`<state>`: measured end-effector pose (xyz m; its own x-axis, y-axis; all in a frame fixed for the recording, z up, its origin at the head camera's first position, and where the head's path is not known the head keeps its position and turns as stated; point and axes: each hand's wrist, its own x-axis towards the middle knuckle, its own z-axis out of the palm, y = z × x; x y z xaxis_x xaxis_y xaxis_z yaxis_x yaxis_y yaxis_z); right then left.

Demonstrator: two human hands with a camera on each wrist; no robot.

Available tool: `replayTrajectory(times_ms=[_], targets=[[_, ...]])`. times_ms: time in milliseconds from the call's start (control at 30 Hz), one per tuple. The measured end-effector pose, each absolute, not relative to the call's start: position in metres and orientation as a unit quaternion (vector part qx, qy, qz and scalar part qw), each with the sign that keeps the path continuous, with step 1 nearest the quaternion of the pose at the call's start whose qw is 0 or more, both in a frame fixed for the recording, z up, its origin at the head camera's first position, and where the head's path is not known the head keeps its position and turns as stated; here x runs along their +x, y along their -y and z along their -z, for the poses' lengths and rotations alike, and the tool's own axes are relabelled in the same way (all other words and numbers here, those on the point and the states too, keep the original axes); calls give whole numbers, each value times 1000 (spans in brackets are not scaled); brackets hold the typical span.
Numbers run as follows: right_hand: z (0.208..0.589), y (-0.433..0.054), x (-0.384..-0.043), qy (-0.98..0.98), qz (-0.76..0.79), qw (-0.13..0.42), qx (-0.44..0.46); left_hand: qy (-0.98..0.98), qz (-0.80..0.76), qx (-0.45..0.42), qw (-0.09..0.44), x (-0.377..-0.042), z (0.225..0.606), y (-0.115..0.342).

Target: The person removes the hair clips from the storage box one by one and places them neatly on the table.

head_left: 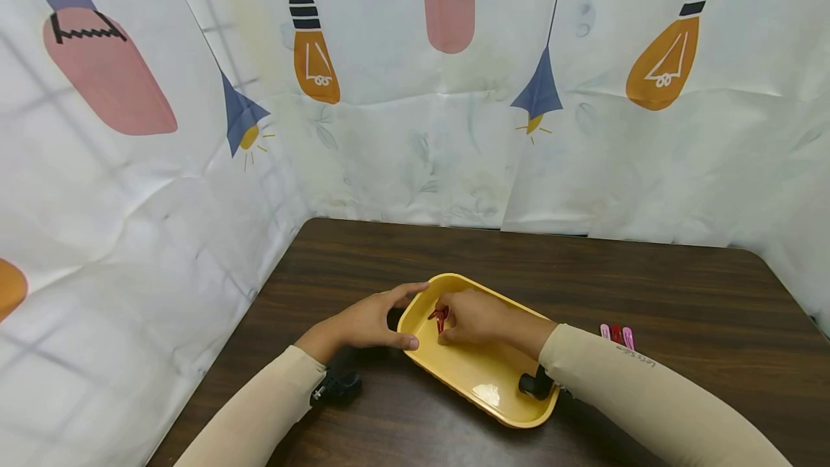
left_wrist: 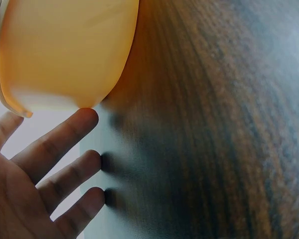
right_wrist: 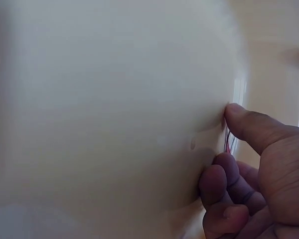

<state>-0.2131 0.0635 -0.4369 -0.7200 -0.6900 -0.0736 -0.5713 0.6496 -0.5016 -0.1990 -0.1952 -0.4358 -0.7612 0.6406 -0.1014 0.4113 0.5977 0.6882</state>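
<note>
Red hair clip [head_left: 440, 321] inside yellow tray [head_left: 463, 370], nr. its far L end, pinched btw. thumb & fingertips of R hand [head_left: 478, 316]. L hand [head_left: 368, 319], fingers spread apart, touches same end of tray. Tray on dark wood-grain table [head_left: 402, 243]; 2 pink clips & 1 dark-red clip [head_left: 617, 334] lie to R, nr. R sleeve [head_left: 622, 373].

The left arm [head_left: 256, 409] and the right arm [head_left: 648, 395] reach forward. The left grip [head_left: 369, 319] is spread, its fingers [left_wrist: 60, 142] almost straight and apart; the right grip [head_left: 480, 317] makes a pinch, thumb [right_wrist: 256, 127] facing curled fingers [right_wrist: 213, 183].
</note>
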Motion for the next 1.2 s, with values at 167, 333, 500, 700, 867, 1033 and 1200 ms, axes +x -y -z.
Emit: replayTrajectory(times_ms=[167,333,500,700,867,1033,1200], targets=[[437,-64,-212,-902,221,130,-347,-879,-330,298,172,-198,435,195],[438,-64,-212,-902,223,128,-347,-882,-325,293,171,-198,435,195],[437,-64,-210,-899,228,121,-353,-884,-323,292,170,-198,436,195],[437,-64,-210,-899,224,114,-358,-885,-321,291,169,-199,437,195],[434,-65,-212,-897,228,108,-364,-884,-322,291,172,-199,437,195],[429,-67,-212,-892,240,112,-367,-884,-324,288,174,-198,436,194],[422,-68,-211,-892,236,120,-365,-885,-323,287,174,-198,436,194]])
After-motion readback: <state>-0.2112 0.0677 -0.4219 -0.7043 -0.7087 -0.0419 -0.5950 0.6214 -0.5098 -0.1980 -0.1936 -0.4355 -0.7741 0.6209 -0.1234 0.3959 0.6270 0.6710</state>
